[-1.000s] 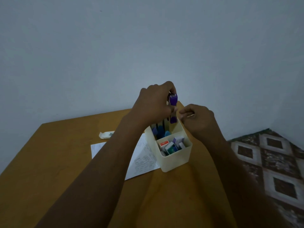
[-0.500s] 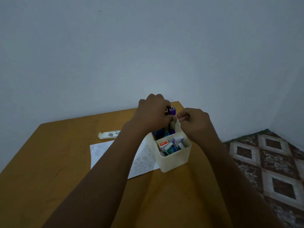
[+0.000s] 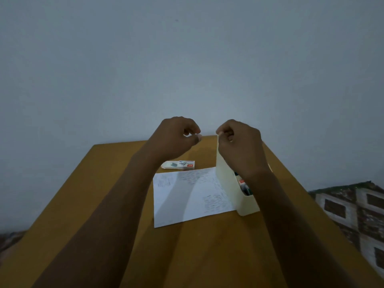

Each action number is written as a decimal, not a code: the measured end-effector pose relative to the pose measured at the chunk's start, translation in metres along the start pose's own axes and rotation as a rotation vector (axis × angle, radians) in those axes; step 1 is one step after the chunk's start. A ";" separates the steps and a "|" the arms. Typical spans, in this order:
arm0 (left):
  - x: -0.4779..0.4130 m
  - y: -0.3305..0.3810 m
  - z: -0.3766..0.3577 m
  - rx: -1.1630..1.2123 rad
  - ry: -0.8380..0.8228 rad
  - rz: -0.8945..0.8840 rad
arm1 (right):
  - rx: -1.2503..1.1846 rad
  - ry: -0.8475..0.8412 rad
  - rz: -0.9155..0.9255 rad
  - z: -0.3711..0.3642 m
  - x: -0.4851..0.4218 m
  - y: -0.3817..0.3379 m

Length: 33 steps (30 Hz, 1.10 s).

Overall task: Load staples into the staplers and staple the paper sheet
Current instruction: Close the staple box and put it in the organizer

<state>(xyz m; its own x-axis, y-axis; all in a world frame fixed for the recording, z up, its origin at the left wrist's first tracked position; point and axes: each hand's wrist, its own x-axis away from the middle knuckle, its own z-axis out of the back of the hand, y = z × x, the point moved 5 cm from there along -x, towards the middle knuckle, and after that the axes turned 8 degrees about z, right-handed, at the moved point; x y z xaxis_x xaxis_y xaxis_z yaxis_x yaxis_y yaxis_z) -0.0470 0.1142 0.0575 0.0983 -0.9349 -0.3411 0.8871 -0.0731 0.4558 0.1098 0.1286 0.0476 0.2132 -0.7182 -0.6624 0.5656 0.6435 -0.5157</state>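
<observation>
Paper sheet (image 3: 187,198), white, creased, faintly scribbled, right hand (image 3: 241,148) pinching organizer (image 3: 225,183)

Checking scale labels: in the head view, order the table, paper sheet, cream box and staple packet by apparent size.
1. table
2. paper sheet
3. cream box, partly behind the right hand
4. staple packet

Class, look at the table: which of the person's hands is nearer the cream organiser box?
Right. The right hand pinches the tall rim of the cream organiser box; the left hand hovers apart, to its left, fingers curled.
</observation>
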 end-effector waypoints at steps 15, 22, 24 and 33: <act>0.017 -0.138 -0.033 0.016 -0.003 0.298 | 0.202 -0.466 0.009 -0.162 0.013 0.028; 0.014 -0.165 -0.057 -0.043 -0.019 0.421 | 0.274 -0.479 -0.030 -0.190 0.013 0.050; 0.013 -0.168 -0.063 -0.058 -0.031 0.429 | 0.319 -0.488 -0.010 -0.195 0.010 0.052; 0.016 -0.171 -0.064 0.243 0.097 0.466 | 0.068 -0.277 0.139 -0.193 0.015 0.052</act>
<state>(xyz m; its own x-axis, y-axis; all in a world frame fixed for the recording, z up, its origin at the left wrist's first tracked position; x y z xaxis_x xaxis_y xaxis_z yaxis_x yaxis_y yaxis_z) -0.1682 0.1337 -0.0784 0.5086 -0.8517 -0.1265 0.6107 0.2533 0.7502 -0.0120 0.2024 -0.0938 0.4955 -0.6755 -0.5460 0.5662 0.7279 -0.3868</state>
